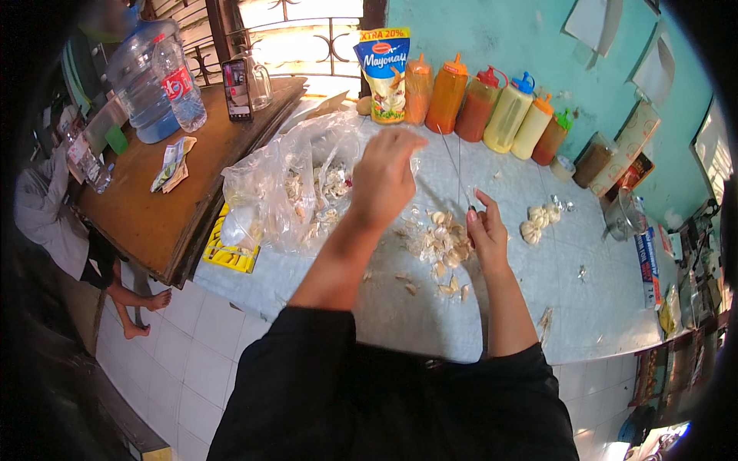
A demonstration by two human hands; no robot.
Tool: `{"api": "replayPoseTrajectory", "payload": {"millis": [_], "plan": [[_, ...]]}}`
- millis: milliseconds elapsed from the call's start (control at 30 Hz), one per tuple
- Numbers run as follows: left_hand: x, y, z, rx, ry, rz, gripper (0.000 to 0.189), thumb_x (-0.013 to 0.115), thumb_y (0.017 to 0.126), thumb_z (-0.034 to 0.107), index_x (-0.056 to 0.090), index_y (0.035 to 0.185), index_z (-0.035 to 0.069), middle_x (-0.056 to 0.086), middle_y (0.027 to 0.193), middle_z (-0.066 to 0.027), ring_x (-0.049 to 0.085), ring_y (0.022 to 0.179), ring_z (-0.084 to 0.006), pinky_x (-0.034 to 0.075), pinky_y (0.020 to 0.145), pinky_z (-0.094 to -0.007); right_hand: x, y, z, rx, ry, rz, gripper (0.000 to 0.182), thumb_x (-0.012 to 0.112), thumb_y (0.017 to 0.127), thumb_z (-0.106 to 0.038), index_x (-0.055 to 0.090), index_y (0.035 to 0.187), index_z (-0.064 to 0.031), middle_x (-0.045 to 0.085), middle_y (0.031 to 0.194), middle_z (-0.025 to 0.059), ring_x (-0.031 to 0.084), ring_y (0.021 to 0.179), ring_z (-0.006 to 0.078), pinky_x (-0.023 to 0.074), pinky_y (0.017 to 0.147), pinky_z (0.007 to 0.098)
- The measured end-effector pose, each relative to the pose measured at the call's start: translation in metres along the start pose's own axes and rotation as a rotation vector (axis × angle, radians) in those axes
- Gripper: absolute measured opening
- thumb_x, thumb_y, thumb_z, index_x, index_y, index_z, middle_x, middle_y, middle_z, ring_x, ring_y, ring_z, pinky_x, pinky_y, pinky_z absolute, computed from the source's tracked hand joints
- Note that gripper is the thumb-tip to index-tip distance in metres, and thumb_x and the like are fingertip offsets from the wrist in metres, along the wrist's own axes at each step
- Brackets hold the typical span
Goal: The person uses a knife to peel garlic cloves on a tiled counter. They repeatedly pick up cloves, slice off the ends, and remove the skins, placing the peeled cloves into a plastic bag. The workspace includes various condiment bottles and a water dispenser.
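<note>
My right hand (488,230) grips a thin-bladed knife (451,158), its narrow blade pointing up and away from me. Blurred, my left hand (385,170) is raised left of the blade with its fingers bent to the right; whether it holds anything cannot be told. Below and between my hands, garlic cloves (448,245) and papery skins lie in a loose heap. To the left, a clear plastic bag (271,173) contains garlic skins and pieces. A few whole garlic bulbs (539,218) sit together on the table (576,288) to the right.
Squeeze bottles (447,98) and a mayonnaise pouch (387,80) line the wall. A yellow plastic basket (230,253) stands beside the bag. On the wooden table (144,225) are a phone (236,92), banknotes (173,164) and water bottles (181,86). A seated person (52,213) is at the left.
</note>
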State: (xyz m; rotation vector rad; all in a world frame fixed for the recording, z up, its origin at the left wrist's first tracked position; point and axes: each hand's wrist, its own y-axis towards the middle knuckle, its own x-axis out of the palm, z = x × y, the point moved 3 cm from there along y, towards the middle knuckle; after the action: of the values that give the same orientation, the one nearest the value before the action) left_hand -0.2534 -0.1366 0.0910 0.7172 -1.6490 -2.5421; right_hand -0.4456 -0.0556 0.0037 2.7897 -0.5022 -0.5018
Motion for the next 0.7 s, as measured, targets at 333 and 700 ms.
{"api": "replayPoseTrajectory", "payload": {"millis": [333,700], "plan": [[0.045,-0.021,0.013,0.095,-0.04,-0.272,0.033,0.054,0.064,-0.004,0.061,0.092,0.01,0.058,0.095,-0.0083,0.052,0.094,-0.0294,0.045,0.078,-0.0372,-0.009,0.004,0.001,-0.022,0.258,0.104,0.042,0.049,0.088,-0.026,0.042,0.122,-0.0033,0.045,0.064,-0.0019,0.04,0.059,0.0058,0.033,0.055,0.0198],[0.083,-0.081,0.053,0.099,0.026,-0.749,0.026,0.056,0.065,0.004,0.064,0.089,0.011,0.057,0.083,-0.0058,0.055,0.085,-0.0252,0.046,0.072,-0.0358,-0.03,0.011,0.001,-0.012,0.322,0.191,0.036,0.05,0.088,-0.027,0.048,0.115,-0.0022,0.045,0.062,-0.0017,0.039,0.053,0.0047,0.0306,0.047,0.0189]]}}
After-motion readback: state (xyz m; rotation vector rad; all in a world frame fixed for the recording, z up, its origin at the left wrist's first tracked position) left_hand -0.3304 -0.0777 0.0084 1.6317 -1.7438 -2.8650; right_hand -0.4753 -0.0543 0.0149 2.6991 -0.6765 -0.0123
